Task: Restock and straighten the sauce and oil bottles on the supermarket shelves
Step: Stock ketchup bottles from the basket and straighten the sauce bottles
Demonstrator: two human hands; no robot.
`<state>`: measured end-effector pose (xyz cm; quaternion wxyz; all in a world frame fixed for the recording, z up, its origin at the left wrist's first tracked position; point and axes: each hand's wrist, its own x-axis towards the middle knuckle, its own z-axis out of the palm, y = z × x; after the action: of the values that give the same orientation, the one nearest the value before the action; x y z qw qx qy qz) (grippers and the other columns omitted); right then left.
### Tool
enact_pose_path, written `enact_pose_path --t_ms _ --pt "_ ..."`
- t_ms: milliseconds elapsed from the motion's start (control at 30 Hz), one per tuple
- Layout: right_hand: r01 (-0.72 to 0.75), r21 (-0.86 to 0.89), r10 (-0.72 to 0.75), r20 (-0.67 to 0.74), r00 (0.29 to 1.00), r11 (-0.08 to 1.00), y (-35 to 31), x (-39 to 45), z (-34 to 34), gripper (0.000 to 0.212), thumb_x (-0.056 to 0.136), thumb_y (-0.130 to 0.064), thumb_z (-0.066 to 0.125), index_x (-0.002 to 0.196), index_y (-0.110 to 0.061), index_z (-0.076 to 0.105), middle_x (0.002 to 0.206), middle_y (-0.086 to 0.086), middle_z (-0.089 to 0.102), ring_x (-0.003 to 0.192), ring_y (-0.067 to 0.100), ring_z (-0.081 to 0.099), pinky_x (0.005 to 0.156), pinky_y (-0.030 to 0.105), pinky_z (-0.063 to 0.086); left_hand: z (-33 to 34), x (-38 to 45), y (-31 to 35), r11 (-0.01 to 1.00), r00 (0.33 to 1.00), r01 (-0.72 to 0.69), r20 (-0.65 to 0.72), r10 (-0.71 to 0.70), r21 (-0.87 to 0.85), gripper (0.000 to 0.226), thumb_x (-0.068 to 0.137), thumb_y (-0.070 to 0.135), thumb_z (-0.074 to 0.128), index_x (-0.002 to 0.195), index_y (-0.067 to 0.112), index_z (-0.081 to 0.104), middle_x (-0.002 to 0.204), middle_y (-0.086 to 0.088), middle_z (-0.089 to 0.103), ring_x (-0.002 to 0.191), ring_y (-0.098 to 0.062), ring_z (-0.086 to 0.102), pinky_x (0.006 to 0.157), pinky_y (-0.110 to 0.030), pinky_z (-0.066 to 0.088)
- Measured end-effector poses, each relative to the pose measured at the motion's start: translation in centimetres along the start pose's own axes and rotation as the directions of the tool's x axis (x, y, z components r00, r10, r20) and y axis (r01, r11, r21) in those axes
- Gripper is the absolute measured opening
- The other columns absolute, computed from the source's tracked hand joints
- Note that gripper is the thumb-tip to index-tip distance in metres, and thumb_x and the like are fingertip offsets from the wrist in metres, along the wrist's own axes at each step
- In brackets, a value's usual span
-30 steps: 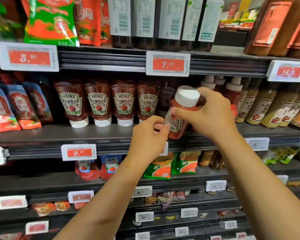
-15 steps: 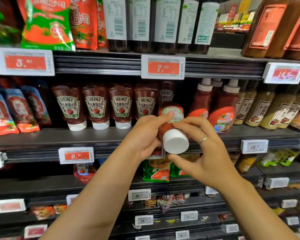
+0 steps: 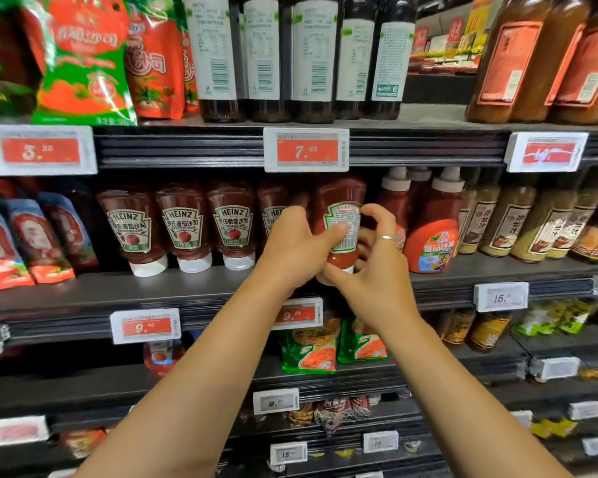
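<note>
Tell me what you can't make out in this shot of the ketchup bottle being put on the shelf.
- Held ketchup bottle, head view: its front label faces away, and its cap is mostly covered by the right hand.
- Fourth shelf ketchup bottle: largely hidden behind the left hand.
- Right price tag: digits blurred.
- Top-shelf dark bottles: tops cut off by the frame edge.
</note>
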<state>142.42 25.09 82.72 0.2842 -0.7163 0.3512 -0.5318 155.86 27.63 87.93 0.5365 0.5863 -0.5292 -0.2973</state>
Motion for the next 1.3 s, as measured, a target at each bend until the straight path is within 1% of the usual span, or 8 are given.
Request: enact_pose_path --t_ms 167,367,567,733,800,967,1100,1300 --pt "-0.032 -0.05 0.031 -0.009 0.999 0.998 1.6 0.6 1.0 0.095 0.066 -0.017 0.092 0.13 -0.048 0.029 0.112 -0.013 0.067 0.098 0.0 0.068 0.085 0.032 0.061 0.0 0.5 -1.0 0.937 0.986 -0.098 -0.098 0.138 0.335 0.032 0.085 0.038 0.078 0.074 0.019 0.054 0.067 0.003 0.058 0.057 -0.008 0.056 0.048 -0.01 0.039" --pt "-0.066 -0.1 0.063 -0.028 0.998 0.993 2.0 -0.4 1.4 0.096 0.075 -0.028 0.089 0.146 -0.041 0.026 0.119 -0.029 0.056 0.11 -0.011 0.057 0.093 0.021 0.053 0.1 0.1 -1.4 0.908 0.972 -0.123 -0.136 0.191 0.401 0.043 0.083 0.041 0.08 0.07 0.026 0.043 0.062 0.009 0.047 0.052 0.001 0.054 0.046 -0.005 0.036" --pt "-0.047 -0.228 0.031 -0.073 0.997 0.972 1.1 -0.5 2.4 0.09 0.083 -0.022 0.077 0.153 -0.025 0.019 0.143 0.008 0.051 0.124 0.025 0.056 0.097 0.039 0.053 0.5 -0.1 -1.5 0.914 0.985 -0.086 -0.101 0.137 0.396 0.033 0.081 0.045 0.077 0.081 0.023 0.053 0.073 0.005 0.057 0.059 -0.003 0.053 0.044 -0.013 0.036" --pt "-0.061 -0.192 0.048 -0.071 0.996 0.979 1.1 -0.5 2.5 0.082 0.085 -0.016 0.072 0.153 -0.016 0.029 0.129 0.001 0.05 0.114 0.018 0.054 0.088 0.022 0.043 0.8 -1.2 -1.4 0.9 0.954 -0.18 -0.152 0.258 0.398 0.032 0.084 0.04 0.075 0.088 0.024 0.048 0.082 0.004 0.06 0.072 -0.009 0.058 0.059 -0.01 0.045" --pt "-0.047 -0.201 0.035 -0.062 0.997 0.979 1.0 -0.4 2.3 0.08 0.085 -0.02 0.073 0.154 -0.014 0.032 0.125 -0.004 0.044 0.11 0.011 0.049 0.087 0.016 0.038 0.4 -1.6 -0.7 0.898 0.937 -0.242 -0.15 0.315 0.368 0.033 0.087 0.041 0.071 0.103 0.015 0.06 0.09 -0.001 0.069 0.081 -0.016 0.068 0.075 -0.028 0.058" --pt "-0.102 -0.175 0.101 -0.013 0.995 0.979 0.5 0.6 1.7 0.061 0.081 -0.023 0.073 0.134 -0.016 0.044 0.113 0.001 0.062 0.102 0.018 0.064 0.087 0.041 0.056 -1.7 -1.0 1.5 0.719 0.882 -0.297 -0.108 0.459 0.628 0.029 0.098 0.033 0.052 0.107 0.011 0.068 0.081 -0.007 0.065 0.076 -0.024 0.063 0.067 -0.034 0.049" --pt "-0.135 -0.099 0.14 0.05 0.989 0.986 0.5 1.1 0.8 0.046 0.079 -0.013 0.075 0.116 -0.023 0.05 0.099 -0.009 0.07 0.089 0.0 0.068 0.08 0.029 0.06 -2.3 -0.8 2.7 0.62 0.904 -0.386 0.147 0.402 0.683 0.057 0.094 0.016 0.053 0.15 0.024 0.047 0.119 -0.013 0.067 0.112 -0.031 0.061 0.094 -0.039 0.052" --pt "-0.096 -0.24 0.107 0.032 0.994 0.966 -0.3 1.5 1.4 0.058 0.079 -0.031 0.079 0.122 -0.021 0.041 0.108 0.001 0.064 0.094 0.017 0.063 0.072 0.035 0.053 -1.6 0.8 2.2 0.544 0.884 -0.417 0.186 0.428 0.728 0.061 0.096 0.03 0.064 0.152 0.033 0.041 0.137 -0.001 0.062 0.13 -0.025 0.054 0.106 -0.044 0.046"
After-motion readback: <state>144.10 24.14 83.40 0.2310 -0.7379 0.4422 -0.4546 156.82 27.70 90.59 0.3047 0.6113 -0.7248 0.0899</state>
